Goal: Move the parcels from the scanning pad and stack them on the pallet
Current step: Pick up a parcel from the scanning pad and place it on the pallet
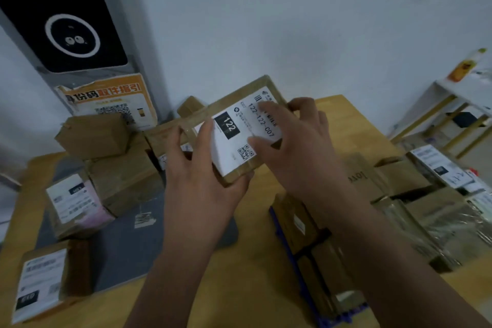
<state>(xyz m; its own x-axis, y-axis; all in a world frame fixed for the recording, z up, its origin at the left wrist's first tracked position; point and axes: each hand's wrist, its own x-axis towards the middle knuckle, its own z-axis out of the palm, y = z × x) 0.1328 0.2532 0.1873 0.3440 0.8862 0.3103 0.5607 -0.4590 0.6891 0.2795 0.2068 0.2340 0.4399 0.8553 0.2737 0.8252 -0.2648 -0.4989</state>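
both hands grip one flat brown parcel [239, 130] in the air above the desk [253, 261]: the left hand [202, 168] clasps its near corner, the right hand [290, 146] its right end, fingers lying over the white label reading 122. below left, the grey scanning pad [127, 242] carries a pile of brown parcels [111, 162]. lower right, the blue pallet [292, 255] holds taped boxes [316, 242].

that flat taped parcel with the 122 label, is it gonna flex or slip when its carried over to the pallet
Probably stiff: the flat parcel keeps straight edges while held off the table between the left hand and right hand. Its glossy tape bands may be a little slippery. It looks thin, so likely light and unlikely to tip once laid flat.
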